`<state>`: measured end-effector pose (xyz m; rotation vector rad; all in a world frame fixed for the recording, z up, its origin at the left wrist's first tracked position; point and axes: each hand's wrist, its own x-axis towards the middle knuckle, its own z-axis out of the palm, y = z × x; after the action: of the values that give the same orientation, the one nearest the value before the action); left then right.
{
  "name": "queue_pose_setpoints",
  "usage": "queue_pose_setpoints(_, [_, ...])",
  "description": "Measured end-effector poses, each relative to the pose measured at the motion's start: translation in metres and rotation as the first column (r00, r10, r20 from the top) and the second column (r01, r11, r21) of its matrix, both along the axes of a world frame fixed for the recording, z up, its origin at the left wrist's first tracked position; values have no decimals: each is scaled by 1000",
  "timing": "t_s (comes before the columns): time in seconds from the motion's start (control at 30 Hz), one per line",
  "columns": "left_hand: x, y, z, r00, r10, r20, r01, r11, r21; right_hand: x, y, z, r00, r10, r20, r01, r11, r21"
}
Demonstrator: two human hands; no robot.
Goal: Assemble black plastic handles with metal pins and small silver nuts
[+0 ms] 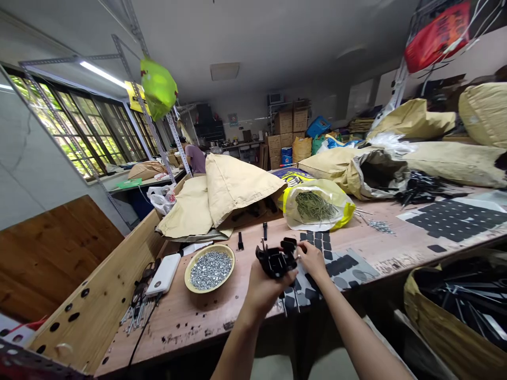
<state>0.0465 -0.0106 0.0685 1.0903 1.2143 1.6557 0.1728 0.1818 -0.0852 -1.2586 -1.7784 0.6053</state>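
Observation:
Above the front of the workbench, my left hand (264, 287) is wrapped round a black plastic clamp-like assembly (276, 262) with several upright parts and an open middle. My right hand (312, 260) is at the assembly's right side, its thumb and fingers pinched together beside a rounded black pad (288, 244). What lies between those fingertips is too small to make out. To the left of my hands stands a cream bowl (187, 282) full of small metal nuts (210, 270). Two short black strips (240, 241) lie beyond the assembly.
Black adhesive pads (344, 265) on backing sheets lie by my right hand. A yellow-edged bag (291, 211) of long screws, beige sacks (241, 184) and a white power bank (164, 274) also occupy the bench. A wooden board (134, 248) edges its left. A person (195, 158) sits farther back.

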Motion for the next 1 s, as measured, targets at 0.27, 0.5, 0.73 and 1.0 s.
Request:
queue_pose_setpoints(0.27, [1,-4,6,997,24,73,-25,1000,19,0,0,0,1000,-16,3,16,1000,-6])
queue_pose_setpoints(0.5, [-1,-8,8,992,3,129,-3,1000,-5,0,-2,2,1000,-26,4,26,1000,-3])
queue_pose_setpoints(0.73, [-4,-6,2,988,-33,151,27,999,40,1,-3,3,1000,-25,3,25,1000,-3])
queue_pose_setpoints(1.0, [-8,-8,-4,975,-42,219,24,996,83,2,-2,2,1000,-20,-3,20,1000,-11])
